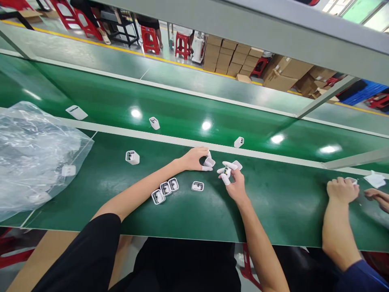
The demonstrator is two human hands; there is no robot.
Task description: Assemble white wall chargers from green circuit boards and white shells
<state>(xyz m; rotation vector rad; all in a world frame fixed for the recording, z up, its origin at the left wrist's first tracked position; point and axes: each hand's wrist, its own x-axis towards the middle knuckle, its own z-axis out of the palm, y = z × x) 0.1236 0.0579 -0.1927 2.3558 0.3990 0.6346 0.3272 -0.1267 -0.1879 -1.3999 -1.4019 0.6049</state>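
Note:
My left hand (196, 159) is closed on a small white plastic housing (210, 162), holding its side between thumb and fingers. White finger cots cover fingertips of both hands. Just to the right, my right hand (235, 182) pinches a small part with a green circuit board (226, 170). Another white housing (237, 165) shows behind the right fingers; whether they touch it I cannot tell. Beneath my hands, one white housing (197, 186) with parts inside lies on the green table. Three more filled housings (165, 188) stand in a row beside my left forearm.
A clear plastic bag (39, 158) covers the table's left end. Single white housings stand at left (133, 157) and beyond the pale strip (239, 142). At far right, a co-worker's hand (343, 190) holds a white piece. A metal beam (243, 28) crosses overhead.

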